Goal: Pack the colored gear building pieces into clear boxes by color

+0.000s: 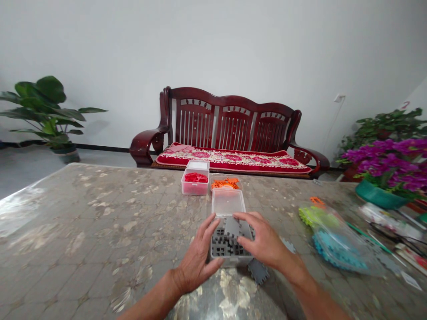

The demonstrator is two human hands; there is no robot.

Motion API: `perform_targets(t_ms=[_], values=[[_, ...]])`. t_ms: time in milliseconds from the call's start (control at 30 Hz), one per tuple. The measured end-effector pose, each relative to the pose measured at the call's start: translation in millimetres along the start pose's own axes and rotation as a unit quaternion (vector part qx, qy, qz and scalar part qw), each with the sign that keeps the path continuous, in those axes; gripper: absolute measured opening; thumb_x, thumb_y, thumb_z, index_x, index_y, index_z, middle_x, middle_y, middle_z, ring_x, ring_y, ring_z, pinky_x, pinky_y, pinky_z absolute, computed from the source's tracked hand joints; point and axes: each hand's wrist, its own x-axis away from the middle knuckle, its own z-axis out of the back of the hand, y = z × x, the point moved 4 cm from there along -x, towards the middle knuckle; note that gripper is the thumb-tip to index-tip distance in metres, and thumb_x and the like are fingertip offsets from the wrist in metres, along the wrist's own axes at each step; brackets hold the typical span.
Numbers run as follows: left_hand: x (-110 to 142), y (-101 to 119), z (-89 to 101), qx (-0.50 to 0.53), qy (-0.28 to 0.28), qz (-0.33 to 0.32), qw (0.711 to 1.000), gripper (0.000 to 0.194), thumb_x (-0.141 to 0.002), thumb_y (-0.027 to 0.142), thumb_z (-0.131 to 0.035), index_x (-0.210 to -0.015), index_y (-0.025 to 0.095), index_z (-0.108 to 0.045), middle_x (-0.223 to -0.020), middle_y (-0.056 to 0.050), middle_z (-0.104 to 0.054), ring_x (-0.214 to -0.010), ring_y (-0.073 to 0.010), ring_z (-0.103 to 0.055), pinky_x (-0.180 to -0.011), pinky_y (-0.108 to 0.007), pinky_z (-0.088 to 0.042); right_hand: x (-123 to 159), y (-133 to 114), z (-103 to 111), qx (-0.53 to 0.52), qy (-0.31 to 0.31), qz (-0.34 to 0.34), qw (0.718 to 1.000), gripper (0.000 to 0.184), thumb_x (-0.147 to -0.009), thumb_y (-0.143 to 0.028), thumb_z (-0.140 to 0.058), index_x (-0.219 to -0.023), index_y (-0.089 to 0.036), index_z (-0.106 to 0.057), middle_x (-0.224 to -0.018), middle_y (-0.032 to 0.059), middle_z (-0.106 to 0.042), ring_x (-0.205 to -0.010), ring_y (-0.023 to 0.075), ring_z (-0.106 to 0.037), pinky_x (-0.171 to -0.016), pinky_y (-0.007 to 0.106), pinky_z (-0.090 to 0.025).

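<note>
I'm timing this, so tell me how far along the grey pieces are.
Red pieces and orange pieces already sit in containers, and the clear box holds many grey ones. The right hand touches a grey piece atop it; the left hand is at its side. Apparently left: two grey pieces outside, and its open lid.

Your left hand [196, 258] hides left wall of clear box [233, 261]. Your right hand [265, 238] hides part of flat grey piece [232, 226] between its fingers, plus box's right side. Both your forearms cut off by picture's bottom edge. Bench [233, 120] legs hidden behind tabletop's [83, 231] far edge. Purple flowers [393, 160] cut off at picture's right.
</note>
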Motion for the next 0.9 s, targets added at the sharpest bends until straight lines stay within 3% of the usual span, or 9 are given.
perform_targets(t_ms=[100, 300, 600, 733, 900], values=[[0, 1, 0.6, 0.002, 0.007, -0.001, 1.000, 0.077, -0.097, 0.066, -0.039, -0.158, 0.026, -0.014, -0.164, -0.017, -0.015, -0.151, -0.0373, -0.019, -0.120, -0.059, -0.025, -4, -7, -7, -0.001, -0.003, 0.016, 1.000, 0.062, -0.070, -0.013, -0.063, -0.130, -0.024, -0.063, -0.125, 0.0076, -0.066, -0.119, 0.0241, -0.057, -0.108, 0.042, -0.043], [1, 1, 0.6, 0.003, 0.004, -0.001, 1.000, 0.077, -0.097, 0.065, -0.040, -0.158, 0.025, -0.014, -0.163, -0.018, -0.015, -0.151, -0.0382, -0.019, -0.120, -0.059, -0.025, -3, 4, -8, -0.021, 0.010, -0.014, 1.000, 0.060, -0.072, -0.016, -0.062, -0.131, -0.023, -0.063, -0.129, 0.0088, -0.063, -0.120, 0.0238, -0.057, -0.110, 0.041, -0.041], [1, 1, 0.6, 0.001, 0.007, -0.005, 1.000, 0.076, -0.098, 0.063, -0.040, -0.158, 0.025, -0.013, -0.163, -0.018, -0.015, -0.151, -0.0374, -0.020, -0.120, -0.059, -0.025, -7, -3, -15, 0.004, 0.007, 0.016, 1.000, 0.064, -0.069, -0.013, -0.065, -0.132, -0.025, -0.062, -0.132, 0.0075, -0.063, -0.127, 0.0251, -0.051, -0.113, 0.043, -0.038], [1, 1, 1.0, -0.002, 0.009, -0.005, 1.000, 0.074, -0.098, 0.061, -0.043, -0.158, 0.026, -0.017, -0.163, -0.017, -0.017, -0.150, -0.0373, -0.022, -0.119, -0.058, -0.028, -2, -1, -4, 0.023, 0.016, 0.021, 0.999, 0.045, -0.071, -0.013, -0.067, -0.115, -0.025, -0.069, -0.121, 0.0042, -0.070, -0.120, 0.0246, -0.054, -0.107, 0.042, -0.041], [2, 0, -0.2, -0.012, 0.001, -0.011, 1.000, 0.062, -0.099, 0.053, -0.046, -0.152, 0.027, -0.028, -0.164, -0.016, -0.014, -0.150, -0.0362, -0.022, -0.118, -0.058, -0.029, 6, -4, 2, 0.064, -0.024, 0.026, 0.997, 0.024, -0.074, -0.018, -0.071, -0.095, -0.028, -0.074, -0.103, 0.0009, -0.075, -0.111, 0.0259, -0.056, -0.099, 0.042, -0.043]])
